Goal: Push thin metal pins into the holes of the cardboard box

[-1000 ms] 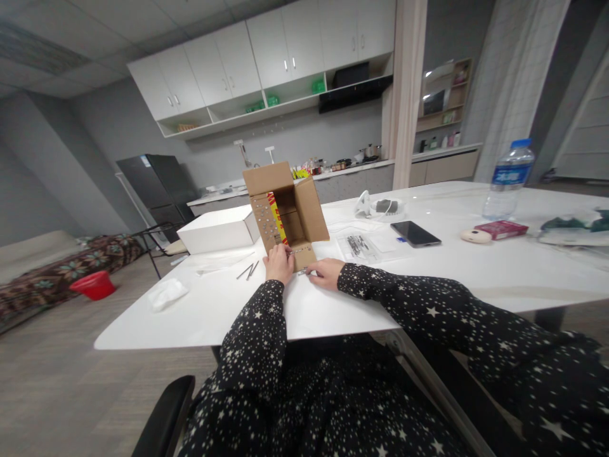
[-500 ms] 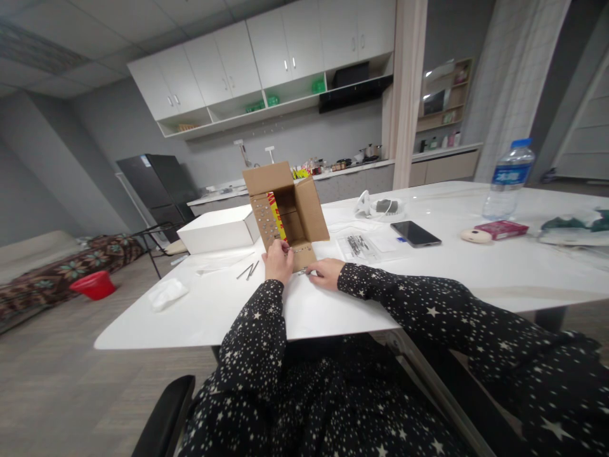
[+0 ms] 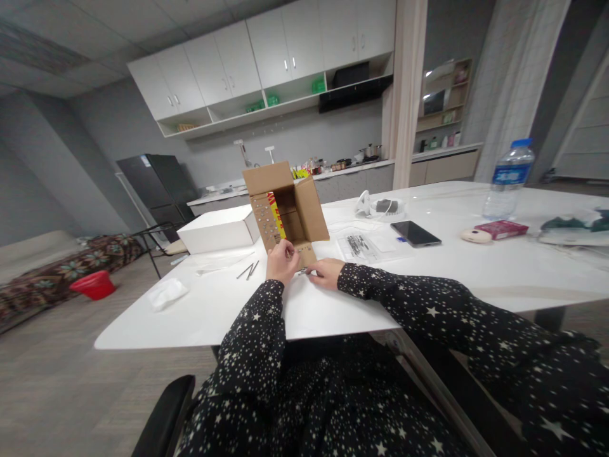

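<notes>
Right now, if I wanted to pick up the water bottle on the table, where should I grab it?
Probably around the middle of the water bottle, at the label, coming from the side. It stands upright on the table, its round body narrows toward the blue cap, and nothing touches it. The red packet lies close in front, so coming in above that looks safest.
</notes>
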`<control>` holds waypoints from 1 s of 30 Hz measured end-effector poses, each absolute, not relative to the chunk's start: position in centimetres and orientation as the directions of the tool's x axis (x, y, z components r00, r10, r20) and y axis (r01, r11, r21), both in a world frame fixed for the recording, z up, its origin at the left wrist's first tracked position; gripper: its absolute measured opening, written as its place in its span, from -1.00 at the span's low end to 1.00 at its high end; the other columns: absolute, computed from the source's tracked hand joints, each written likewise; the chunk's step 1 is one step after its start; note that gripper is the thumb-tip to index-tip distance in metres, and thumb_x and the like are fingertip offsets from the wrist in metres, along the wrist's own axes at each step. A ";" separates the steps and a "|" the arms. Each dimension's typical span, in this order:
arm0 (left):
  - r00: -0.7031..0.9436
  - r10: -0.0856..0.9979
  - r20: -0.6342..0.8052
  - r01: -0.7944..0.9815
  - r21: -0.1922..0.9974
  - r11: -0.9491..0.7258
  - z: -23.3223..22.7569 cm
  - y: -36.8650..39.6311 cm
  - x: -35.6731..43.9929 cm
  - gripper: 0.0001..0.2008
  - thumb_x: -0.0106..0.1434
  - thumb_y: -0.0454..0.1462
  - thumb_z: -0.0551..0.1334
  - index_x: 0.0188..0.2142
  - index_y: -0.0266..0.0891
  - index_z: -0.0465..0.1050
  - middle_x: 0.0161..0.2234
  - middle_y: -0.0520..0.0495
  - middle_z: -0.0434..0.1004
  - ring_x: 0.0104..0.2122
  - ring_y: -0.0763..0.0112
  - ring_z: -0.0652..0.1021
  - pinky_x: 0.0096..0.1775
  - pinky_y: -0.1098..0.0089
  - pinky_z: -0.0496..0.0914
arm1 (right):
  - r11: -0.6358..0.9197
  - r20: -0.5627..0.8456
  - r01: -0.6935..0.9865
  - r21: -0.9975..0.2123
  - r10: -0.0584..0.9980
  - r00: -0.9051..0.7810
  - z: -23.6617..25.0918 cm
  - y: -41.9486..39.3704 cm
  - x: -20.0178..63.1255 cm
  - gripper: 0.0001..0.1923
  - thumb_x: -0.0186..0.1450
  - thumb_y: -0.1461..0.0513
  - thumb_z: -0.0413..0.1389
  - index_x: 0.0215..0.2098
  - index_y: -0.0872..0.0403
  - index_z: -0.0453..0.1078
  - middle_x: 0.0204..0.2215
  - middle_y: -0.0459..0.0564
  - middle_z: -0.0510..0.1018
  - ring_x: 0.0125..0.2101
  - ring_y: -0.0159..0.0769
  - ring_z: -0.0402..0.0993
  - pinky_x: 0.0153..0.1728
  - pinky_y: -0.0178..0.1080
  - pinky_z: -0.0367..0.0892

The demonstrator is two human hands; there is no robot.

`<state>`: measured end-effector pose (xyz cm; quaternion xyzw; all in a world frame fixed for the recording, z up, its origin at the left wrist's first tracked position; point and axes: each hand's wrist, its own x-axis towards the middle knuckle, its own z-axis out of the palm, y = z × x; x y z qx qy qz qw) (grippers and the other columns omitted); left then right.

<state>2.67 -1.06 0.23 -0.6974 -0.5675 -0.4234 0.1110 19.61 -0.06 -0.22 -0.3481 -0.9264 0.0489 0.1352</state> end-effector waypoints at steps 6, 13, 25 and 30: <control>0.129 0.744 0.656 0.842 0.324 -0.432 -0.5 -0.7 2.7 -0.92 0.12 -0.25 0.13 -0.45 -0.19 0.25 -0.57 0.12 0.33 -0.55 0.53 0.36 -0.39 0.46 0.24 | 0.759 0.216 0.620 -0.198 0.651 -0.728 -0.4 0.2 19.6 -0.68 0.21 0.18 0.00 -0.09 0.00 0.43 -0.46 -0.06 0.56 -0.38 -0.27 0.45 -0.38 -0.32 0.20; 0.171 0.777 0.606 0.832 0.334 -0.444 -1.1 -0.1 2.5 -0.95 0.09 -0.28 0.15 -0.41 -0.21 0.35 -0.53 0.09 0.41 -0.55 0.53 0.38 -0.41 0.47 0.28 | 0.762 0.212 0.617 -0.199 0.648 -0.732 -0.5 0.3 19.7 -0.69 0.21 0.18 -0.01 -0.11 0.02 0.42 -0.44 -0.05 0.56 -0.38 -0.26 0.46 -0.39 -0.32 0.21; 0.260 0.784 0.563 0.861 0.232 -0.452 -1.5 0.4 2.0 -0.93 0.03 -0.32 0.16 -0.45 -0.19 0.40 -0.45 0.05 0.48 -0.40 0.43 0.43 -0.31 0.41 0.29 | 0.765 0.236 0.613 -0.198 0.644 -0.728 -0.6 0.3 19.7 -0.69 0.20 0.18 -0.01 -0.13 0.02 0.43 -0.45 -0.05 0.54 -0.37 -0.25 0.45 -0.38 -0.31 0.19; 0.147 0.810 0.568 0.924 0.213 -0.316 -1.2 0.0 2.3 -0.89 0.10 -0.27 0.14 -0.35 -0.15 0.40 -0.30 0.01 0.49 -0.22 0.33 0.45 -0.16 0.28 0.27 | 0.765 0.232 0.614 -0.194 0.644 -0.729 -0.6 0.3 19.6 -0.68 0.20 0.19 0.00 -0.11 0.03 0.43 -0.43 -0.04 0.56 -0.36 -0.26 0.45 -0.37 -0.31 0.20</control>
